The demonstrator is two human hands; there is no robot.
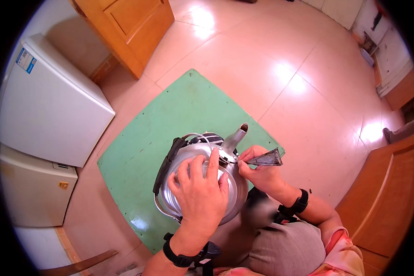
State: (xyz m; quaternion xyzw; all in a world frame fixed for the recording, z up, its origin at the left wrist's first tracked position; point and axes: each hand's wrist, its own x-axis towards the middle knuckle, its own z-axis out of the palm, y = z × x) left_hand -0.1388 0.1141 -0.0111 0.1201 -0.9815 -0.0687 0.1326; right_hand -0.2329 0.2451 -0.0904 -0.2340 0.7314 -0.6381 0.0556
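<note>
A silver metal kettle [240, 191] sits near the front of a green square tabletop [170, 112]. Its spout [235, 139] points away and to the right, and its dark-wrapped handle [168, 165] leans over to the left. My left hand [198, 193] lies across the kettle's top, fingers spread, the index fingertip close to the handle's bracket [226, 158]. With closed fingers my right hand [264, 178] pinches a thin tool with a dark flared end [267, 158]. The tool's narrow end meets the bracket area at the spout's base; its very tip is hard to make out.
Behind the kettle shows something dark and striped [210, 137]. A white fridge [55, 101] stands at the left, beside an open wooden door [129, 27]. Wooden cabinet panels [386, 198] rise at the right. Pink tiles [244, 55] cover the floor.
</note>
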